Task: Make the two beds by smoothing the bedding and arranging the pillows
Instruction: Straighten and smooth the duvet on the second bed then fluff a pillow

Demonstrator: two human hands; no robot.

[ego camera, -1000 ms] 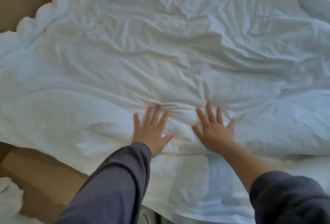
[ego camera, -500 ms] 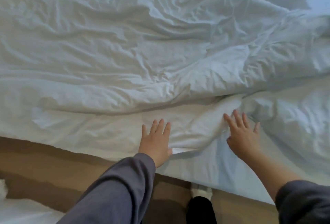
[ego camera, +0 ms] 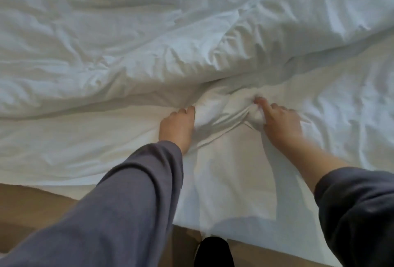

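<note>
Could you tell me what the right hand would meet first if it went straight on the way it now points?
Probably the rumpled duvet edge just beyond it: the right hand, bunching the sheet, points forward and slightly left, though depth is hard to judge.

Matt white crumpled cloth duvet [ego camera: 149, 43], smoother cloth sheet [ego camera: 74, 143], grey cloth sleeve [ego camera: 119, 202]

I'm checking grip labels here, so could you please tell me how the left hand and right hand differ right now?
The left hand has all its fingers curled into the white bedding; the right hand has one finger stretched forward while the rest pinch a bunch. The left sleeve reaches the wrist; the right sleeve is pushed up, baring the forearm. Both hands grip the same bunched fabric.
</note>
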